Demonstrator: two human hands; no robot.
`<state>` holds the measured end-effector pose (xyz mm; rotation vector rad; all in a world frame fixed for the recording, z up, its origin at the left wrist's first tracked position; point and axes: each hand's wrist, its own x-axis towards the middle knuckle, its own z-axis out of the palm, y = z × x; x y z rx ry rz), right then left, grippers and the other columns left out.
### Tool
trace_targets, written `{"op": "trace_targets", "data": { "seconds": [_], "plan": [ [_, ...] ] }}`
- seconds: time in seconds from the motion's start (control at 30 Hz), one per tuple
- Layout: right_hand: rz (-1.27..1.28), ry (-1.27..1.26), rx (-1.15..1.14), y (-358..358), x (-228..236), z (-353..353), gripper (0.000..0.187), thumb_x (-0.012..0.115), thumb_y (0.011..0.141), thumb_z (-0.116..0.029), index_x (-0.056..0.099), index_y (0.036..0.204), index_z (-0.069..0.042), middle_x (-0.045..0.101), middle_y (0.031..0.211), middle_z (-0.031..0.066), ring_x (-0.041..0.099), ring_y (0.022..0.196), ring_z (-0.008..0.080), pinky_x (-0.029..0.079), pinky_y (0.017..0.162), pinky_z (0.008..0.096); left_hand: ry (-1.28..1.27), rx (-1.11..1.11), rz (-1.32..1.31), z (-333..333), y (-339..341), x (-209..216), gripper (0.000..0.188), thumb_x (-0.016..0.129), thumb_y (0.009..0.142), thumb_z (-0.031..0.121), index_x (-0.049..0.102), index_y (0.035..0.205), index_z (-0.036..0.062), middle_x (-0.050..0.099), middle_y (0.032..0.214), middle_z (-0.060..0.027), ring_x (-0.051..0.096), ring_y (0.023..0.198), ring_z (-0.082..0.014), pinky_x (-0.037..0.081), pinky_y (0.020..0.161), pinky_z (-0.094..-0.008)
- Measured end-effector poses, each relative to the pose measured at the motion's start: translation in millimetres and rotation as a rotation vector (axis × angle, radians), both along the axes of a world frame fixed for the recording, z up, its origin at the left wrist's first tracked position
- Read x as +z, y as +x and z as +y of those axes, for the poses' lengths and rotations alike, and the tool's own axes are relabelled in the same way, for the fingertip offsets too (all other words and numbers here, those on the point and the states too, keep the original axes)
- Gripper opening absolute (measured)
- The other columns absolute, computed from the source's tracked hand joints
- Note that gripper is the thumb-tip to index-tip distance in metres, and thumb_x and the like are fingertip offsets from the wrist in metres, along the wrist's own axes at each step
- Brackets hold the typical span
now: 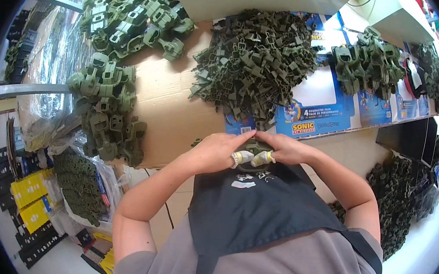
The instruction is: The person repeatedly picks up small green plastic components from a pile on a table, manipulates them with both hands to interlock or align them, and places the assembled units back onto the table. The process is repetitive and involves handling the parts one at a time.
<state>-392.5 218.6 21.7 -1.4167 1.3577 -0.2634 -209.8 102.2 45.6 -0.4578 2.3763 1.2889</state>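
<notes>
Both hands meet in front of my dark apron (260, 208), at the near edge of the table. Between them is a dark green moulded plastic part (254, 146), mostly hidden by the fingers. My left hand (221, 150) closes on it from the left, and my right hand (287, 148) from the right. The index fingertips almost touch at the far side. Pale coverings with yellow bands wrap the thumbs, which press in toward the part. Just beyond the hands lies a large heap of small dark green plastic pieces (258, 57).
Larger green plastic parts (130, 19) pile up at the far left, with another stack (109, 112) nearer along the left edge. More green parts (367, 61) sit on blue printed cardboard (315, 119) at the right. Brown cardboard (173, 96) covers the table's left half.
</notes>
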Motion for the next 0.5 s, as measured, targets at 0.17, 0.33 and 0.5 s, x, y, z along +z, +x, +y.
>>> {"op": "trace_targets", "data": {
  "seconds": [0.17, 0.33, 0.5],
  "plan": [
    [0.11, -0.136, 0.051, 8, -4, 12, 0.054, 0.051, 0.081, -0.019, 0.035, 0.129, 0.0, 0.053, 0.106, 0.0226, 0.051, 0.101, 0.037, 0.04, 0.086, 0.0419, -0.019, 0.056, 0.118, 10, 14, -19, 0.053, 0.053, 0.076, 0.012, 0.039, 0.126, 0.0063, 0.058, 0.103, -0.0203, 0.055, 0.097, -0.0366, 0.043, 0.083, -0.0444],
    [-0.054, -0.071, -0.057, 6, -10, 13, 0.046, 0.05, 0.078, -0.013, 0.045, 0.123, -0.003, 0.054, 0.103, 0.0197, 0.053, 0.099, 0.0354, 0.04, 0.085, 0.0418, 0.042, 0.082, -0.01, 7, 8, -7, 0.057, 0.055, 0.07, 0.008, 0.04, 0.125, 0.0103, 0.057, 0.108, -0.0182, 0.053, 0.105, -0.0335, 0.041, 0.088, -0.0418],
    [-0.148, -0.014, -0.163, 14, -20, 18, 0.048, 0.052, 0.074, -0.01, 0.05, 0.121, -0.002, 0.056, 0.111, 0.0204, 0.054, 0.103, 0.0342, 0.041, 0.087, 0.04, 0.084, 0.121, 0.006, 9, 11, -14, 0.057, 0.054, 0.066, 0.007, 0.042, 0.122, 0.0121, 0.057, 0.106, -0.0184, 0.052, 0.104, -0.0335, 0.04, 0.089, -0.042]
  ]
}}
